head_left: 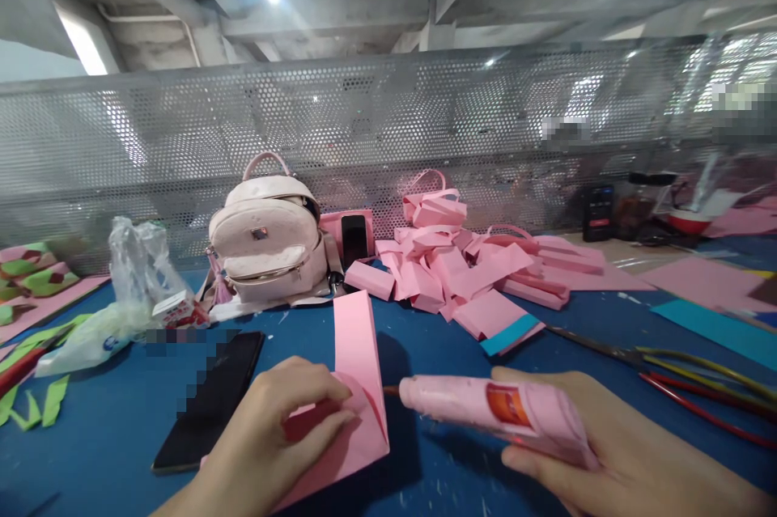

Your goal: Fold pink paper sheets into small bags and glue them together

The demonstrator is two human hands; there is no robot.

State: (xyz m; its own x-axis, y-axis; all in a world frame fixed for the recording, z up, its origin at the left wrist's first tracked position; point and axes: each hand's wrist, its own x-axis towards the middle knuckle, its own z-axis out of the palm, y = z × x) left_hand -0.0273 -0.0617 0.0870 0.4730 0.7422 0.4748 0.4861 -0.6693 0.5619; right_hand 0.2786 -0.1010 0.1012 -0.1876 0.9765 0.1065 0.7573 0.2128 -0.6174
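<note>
My left hand [285,420] presses down on a folded pink paper piece [358,363] lying on the blue table [121,436], fingers curled over a folded flap. My right hand [607,452] grips a pink glue gun [498,412], held level with its nozzle pointing left and nearly touching the paper's right edge.
A black phone [212,400] lies left of the paper. Behind are a pink backpack [267,238], a pile of folded pink paper pieces [467,266], and a plastic bag [130,290]. Scissors and coloured cables [680,371] lie at right. Green paper scraps [36,339] sit far left.
</note>
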